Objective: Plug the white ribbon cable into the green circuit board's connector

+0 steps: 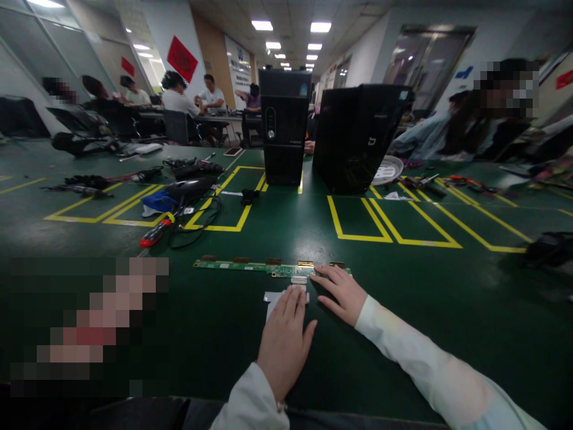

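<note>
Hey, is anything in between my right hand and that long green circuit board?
Nothing visible: the right hand is right at the green circuit board, its fingers over the board's right part. The left hand lies over a white strip, off to the side, not between them.

The circuit board (282,270) is green, the tabletop (201,328) dark green with yellow outlines (364,239).
</note>
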`<state>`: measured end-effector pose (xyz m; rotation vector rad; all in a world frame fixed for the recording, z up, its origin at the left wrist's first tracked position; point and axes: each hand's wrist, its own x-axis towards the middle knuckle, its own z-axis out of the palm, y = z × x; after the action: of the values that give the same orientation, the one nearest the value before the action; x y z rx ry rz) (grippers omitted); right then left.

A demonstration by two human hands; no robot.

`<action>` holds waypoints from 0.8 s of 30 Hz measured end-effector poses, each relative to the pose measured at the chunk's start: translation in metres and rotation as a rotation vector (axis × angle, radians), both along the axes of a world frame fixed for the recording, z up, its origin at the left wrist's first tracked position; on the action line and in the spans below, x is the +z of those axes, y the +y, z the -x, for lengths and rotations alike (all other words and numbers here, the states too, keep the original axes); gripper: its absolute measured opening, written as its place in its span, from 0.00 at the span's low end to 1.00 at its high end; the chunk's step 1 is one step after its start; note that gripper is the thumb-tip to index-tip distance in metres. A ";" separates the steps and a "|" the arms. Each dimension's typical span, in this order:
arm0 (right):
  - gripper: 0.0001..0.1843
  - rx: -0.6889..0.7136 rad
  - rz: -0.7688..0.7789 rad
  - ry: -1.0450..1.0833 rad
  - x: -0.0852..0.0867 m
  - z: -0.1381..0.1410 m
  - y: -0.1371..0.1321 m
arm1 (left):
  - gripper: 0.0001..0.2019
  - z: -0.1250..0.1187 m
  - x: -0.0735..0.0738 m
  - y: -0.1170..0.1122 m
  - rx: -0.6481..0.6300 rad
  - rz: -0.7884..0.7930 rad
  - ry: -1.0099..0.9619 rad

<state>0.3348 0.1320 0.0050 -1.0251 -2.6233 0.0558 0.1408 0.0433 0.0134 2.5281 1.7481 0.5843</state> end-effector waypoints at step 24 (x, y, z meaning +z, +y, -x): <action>0.29 0.033 0.044 0.015 0.005 -0.003 -0.001 | 0.22 0.007 0.016 0.012 -0.110 0.153 0.054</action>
<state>0.3378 0.1307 0.0101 -0.9925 -2.6369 0.1291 0.1334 0.0552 0.0290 2.5362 1.5892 0.3655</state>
